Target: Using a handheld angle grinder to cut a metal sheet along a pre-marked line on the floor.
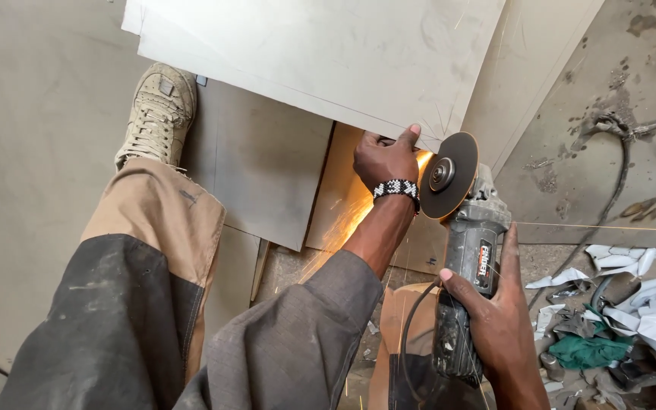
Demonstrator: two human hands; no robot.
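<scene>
1. A worker's right hand (499, 319) wraps around the grey body of an angle grinder (468, 258), fingers closed tight on the barrel, thumb laid along its upper side, wrist angled up from the lower edge of the view.
2. The grinder's dark cutting disc (448, 176) stands on edge at the lower corner of a large pale metal sheet (320, 53), its rim meeting the sheet's edge where a bright orange glow shows.
3. The left hand (386, 159) reaches forward on a straight arm in a grey sleeve and grips the sheet's edge just beside the disc, thumb on top of the sheet and fingers curled beneath it.
4. A black-and-white beaded wristband (396, 187) circles the left wrist.
5. Sparks (343, 228) stream down and to the left beneath the left forearm, across a tan panel lying on the floor.
6. The worker's left leg, in tan and dark trousers, extends forward, and a beige sneaker (157, 114) rests on the concrete floor (32, 114) against the sheet's near corner.
7. A black power cord (411, 326) loops down from the grinder's tail.
8. Torn pale scraps (639, 304) and a green rag (586, 351) litter the floor at right.
</scene>
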